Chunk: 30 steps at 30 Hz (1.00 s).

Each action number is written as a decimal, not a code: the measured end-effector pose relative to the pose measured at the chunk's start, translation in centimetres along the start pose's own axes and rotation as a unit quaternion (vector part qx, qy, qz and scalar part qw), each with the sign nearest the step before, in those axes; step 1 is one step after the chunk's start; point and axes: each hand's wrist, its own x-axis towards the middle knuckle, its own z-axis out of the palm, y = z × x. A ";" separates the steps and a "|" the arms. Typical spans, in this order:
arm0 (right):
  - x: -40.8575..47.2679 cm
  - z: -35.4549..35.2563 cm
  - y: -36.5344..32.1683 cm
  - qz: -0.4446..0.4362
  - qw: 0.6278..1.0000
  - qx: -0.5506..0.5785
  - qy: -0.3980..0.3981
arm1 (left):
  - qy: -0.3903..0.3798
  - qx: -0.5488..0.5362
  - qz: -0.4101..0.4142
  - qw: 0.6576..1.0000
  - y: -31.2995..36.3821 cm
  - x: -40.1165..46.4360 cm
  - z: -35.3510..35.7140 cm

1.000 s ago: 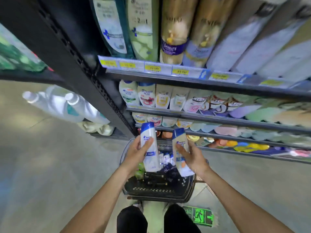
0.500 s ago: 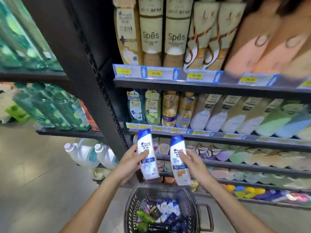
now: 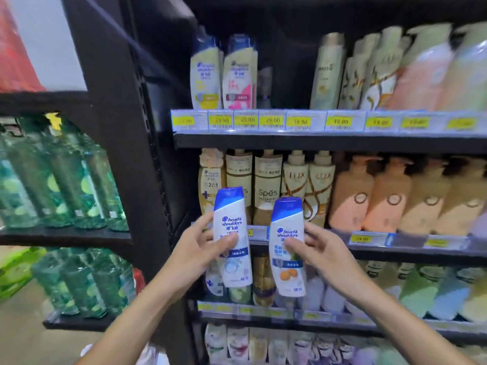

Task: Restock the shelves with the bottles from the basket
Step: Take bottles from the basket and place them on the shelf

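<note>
Before the dark metal shelving unit (image 3: 316,140), a person is holding up two bottles at about the height of the second shelf from the top. Their left hand (image 3: 196,248) is gripping a white plastic shampoo bottle with a blue cap (image 3: 232,237), thumb curled across the front label and fingers wrapped round its left edge and behind. Their right hand (image 3: 320,248) is gripping a second white, blue-capped shampoo bottle with an orange picture near its base (image 3: 287,248), thumb pressing on the label and fingers curling round its right side. Both bottles are standing cap-up, leaning slightly, near each other but not touching, and neither is resting on a shelf.

Behind them, cream and gold pump bottles (image 3: 266,185) are crowding the second shelf, with peach-coloured pump bottles (image 3: 369,196) to the right. On the top shelf, two white bottles with blue caps (image 3: 224,75) are sitting at the left end above a strip of yellow price tags (image 3: 300,121); a wide gap is separating them from pale pump bottles (image 3: 382,72) further right, though those are blurring too much for me to read. Off to the left, green plastic bottles (image 3: 66,180) are filling another rack.
</note>
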 end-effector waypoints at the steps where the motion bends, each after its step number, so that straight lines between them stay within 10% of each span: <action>1: 0.6 -0.3 -1.4 -0.019 1.000 -0.011 0.000 | -0.004 0.007 0.016 1.000 1.4 0.5 -0.1; 30: 6.0 -7.4 -21.3 -0.277 0.954 -0.069 0.089 | -0.068 0.282 0.334 0.897 27.4 14.6 1.3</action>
